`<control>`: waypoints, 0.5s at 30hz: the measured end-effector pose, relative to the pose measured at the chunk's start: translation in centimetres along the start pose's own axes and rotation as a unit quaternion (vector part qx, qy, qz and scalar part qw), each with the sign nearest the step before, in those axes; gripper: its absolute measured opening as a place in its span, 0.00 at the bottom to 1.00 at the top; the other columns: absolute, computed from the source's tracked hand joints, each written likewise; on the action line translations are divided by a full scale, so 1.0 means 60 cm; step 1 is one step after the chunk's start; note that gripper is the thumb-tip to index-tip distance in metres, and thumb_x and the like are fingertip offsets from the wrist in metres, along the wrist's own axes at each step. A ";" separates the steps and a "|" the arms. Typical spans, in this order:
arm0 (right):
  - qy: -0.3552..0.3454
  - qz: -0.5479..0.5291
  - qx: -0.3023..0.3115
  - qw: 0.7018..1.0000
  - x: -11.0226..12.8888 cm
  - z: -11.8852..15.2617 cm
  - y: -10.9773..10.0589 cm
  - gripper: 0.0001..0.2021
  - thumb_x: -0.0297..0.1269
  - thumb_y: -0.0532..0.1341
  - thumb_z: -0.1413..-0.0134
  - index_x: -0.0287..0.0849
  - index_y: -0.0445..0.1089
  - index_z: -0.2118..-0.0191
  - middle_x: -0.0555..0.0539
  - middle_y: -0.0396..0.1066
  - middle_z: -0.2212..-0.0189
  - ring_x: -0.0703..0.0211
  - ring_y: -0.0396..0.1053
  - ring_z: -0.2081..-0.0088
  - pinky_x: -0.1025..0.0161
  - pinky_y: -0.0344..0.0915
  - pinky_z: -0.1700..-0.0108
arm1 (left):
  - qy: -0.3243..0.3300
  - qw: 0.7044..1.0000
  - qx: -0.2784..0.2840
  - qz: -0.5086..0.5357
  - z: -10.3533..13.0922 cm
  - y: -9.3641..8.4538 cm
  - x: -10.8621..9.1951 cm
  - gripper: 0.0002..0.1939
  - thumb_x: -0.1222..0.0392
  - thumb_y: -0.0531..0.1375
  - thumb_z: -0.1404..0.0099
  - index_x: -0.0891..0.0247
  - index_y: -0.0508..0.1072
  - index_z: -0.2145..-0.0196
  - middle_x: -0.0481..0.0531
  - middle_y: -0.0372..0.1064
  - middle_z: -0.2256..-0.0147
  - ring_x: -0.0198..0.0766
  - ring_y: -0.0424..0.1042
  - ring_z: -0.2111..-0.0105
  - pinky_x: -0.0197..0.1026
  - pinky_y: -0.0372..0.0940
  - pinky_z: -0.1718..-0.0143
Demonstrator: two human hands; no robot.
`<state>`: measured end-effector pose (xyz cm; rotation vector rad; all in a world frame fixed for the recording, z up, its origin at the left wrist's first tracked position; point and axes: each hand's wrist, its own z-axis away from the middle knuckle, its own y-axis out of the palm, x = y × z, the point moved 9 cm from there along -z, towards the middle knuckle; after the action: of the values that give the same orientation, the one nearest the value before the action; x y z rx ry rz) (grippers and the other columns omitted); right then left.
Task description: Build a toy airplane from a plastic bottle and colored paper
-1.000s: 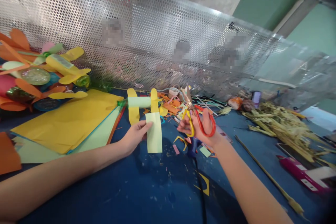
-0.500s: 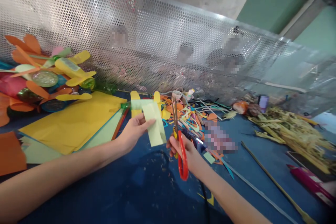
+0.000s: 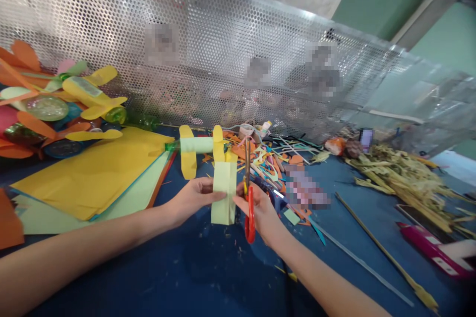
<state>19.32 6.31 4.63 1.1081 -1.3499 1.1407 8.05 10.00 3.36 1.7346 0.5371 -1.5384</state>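
A pale green strip of paper [image 3: 223, 208], creased lengthwise, stands upright between my hands. My left hand [image 3: 195, 199] pinches its left edge, thumb across the front. On its right, my right hand [image 3: 262, 210] has red-handled scissors [image 3: 250, 218] hooked in the fingers, blades pointing up and together. The right fingertips also touch the strip's right edge. Just beyond lies a paper plane [image 3: 197, 144] with a pale green body and yellow wings, partly covered by the strip.
Yellow paper sheets [image 3: 96, 173] lie on the left, with decorated bottles [image 3: 46, 109] behind them. Coloured paper scraps [image 3: 266, 158] litter the middle back. A magenta glue gun [image 3: 433, 250], a thin stick [image 3: 386, 250] and dried husks [image 3: 412, 173] are on the right, before a perforated metal screen [image 3: 223, 44].
The strip has come down and turned more upright. My right hand, still with the scissors, has moved in so its fingertips meet the strip's right edge. The view has shifted slightly.
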 end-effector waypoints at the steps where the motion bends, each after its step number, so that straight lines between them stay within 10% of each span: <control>1: 0.000 -0.005 -0.005 1.000 -0.001 -0.001 -0.002 0.16 0.44 0.66 0.59 0.42 0.61 0.69 0.54 0.59 0.74 0.65 0.58 0.73 0.66 0.57 0.69 | -0.006 1.000 -0.002 -0.003 -0.002 -0.002 0.001 0.12 0.58 0.65 0.47 0.63 0.76 0.64 0.56 0.75 0.61 0.43 0.74 0.64 0.42 0.66 0.62; 8: 0.078 -0.166 0.103 0.978 -0.023 0.002 0.029 0.26 0.64 0.54 0.56 0.43 0.60 0.67 0.54 0.55 0.79 0.65 0.54 0.78 0.64 0.62 0.75 | 0.078 0.992 -0.095 0.043 -0.012 -0.052 -0.052 0.13 0.58 0.63 0.45 0.64 0.73 0.61 0.54 0.74 0.62 0.40 0.73 0.65 0.42 0.67 0.62; 15: 0.032 0.017 0.217 0.976 -0.014 0.040 0.046 0.26 0.62 0.48 0.49 0.42 0.63 0.62 0.52 0.54 0.76 0.64 0.56 0.75 0.62 0.67 0.71 | 0.178 0.968 -0.154 0.085 -0.004 -0.087 -0.124 0.12 0.60 0.62 0.42 0.65 0.69 0.61 0.50 0.74 0.66 0.34 0.73 0.68 0.36 0.68 0.65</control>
<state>16.34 4.33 3.47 1.3446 -1.0980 1.5306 2.98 14.73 9.25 1.7642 0.7419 -0.9691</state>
